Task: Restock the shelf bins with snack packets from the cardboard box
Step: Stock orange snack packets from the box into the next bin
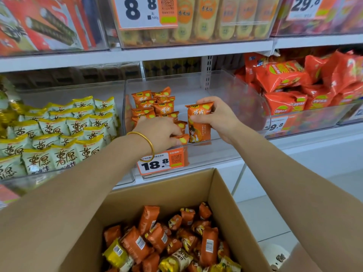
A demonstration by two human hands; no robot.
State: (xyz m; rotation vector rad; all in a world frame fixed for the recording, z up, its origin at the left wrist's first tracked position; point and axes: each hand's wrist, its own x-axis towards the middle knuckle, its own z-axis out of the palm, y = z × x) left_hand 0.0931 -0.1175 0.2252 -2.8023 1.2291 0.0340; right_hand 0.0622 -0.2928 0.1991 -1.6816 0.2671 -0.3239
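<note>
Upright, the orange packet (199, 126) sits pinched between right fingers (211, 107).

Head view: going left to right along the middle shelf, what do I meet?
Green packets → left hand, gripping a low orange packet → upright orange packet → right hand, pinching it → red bags.

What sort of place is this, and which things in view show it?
Most likely a shop's snack aisle: clear shelf bins of packets, price tags, a cardboard box of stock.
</note>
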